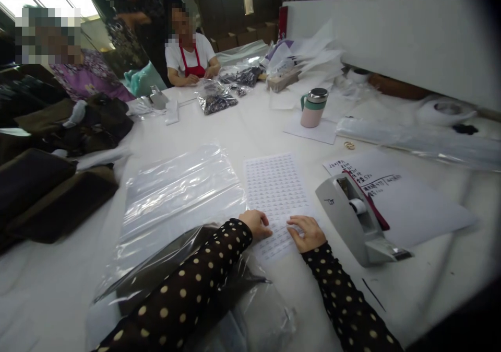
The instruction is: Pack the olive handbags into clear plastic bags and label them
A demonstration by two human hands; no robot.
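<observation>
A white sheet of small printed labels (pixel 276 185) lies on the table before me. My left hand (pixel 256 224) is at its lower left edge, fingers curled together. Across the sheet, my right hand (pixel 307 233) has bent fingers, with thumb and forefinger close together on the labels. Whatever either set of fingertips holds is too small to make out. Under my left forearm lies a clear plastic bag with dark brown material inside (pixel 164 268). Beyond it are flat clear plastic bags (pixel 183 185).
A grey tape dispenser (pixel 362 232) stands right of my right hand, by a handwritten paper (pixel 422 200). Farther back are a pink and green mug (pixel 314 109) and a plastic roll (pixel 422 140). Dark brown goods (pixel 58 185) are piled left. Several people sit or stand across the table.
</observation>
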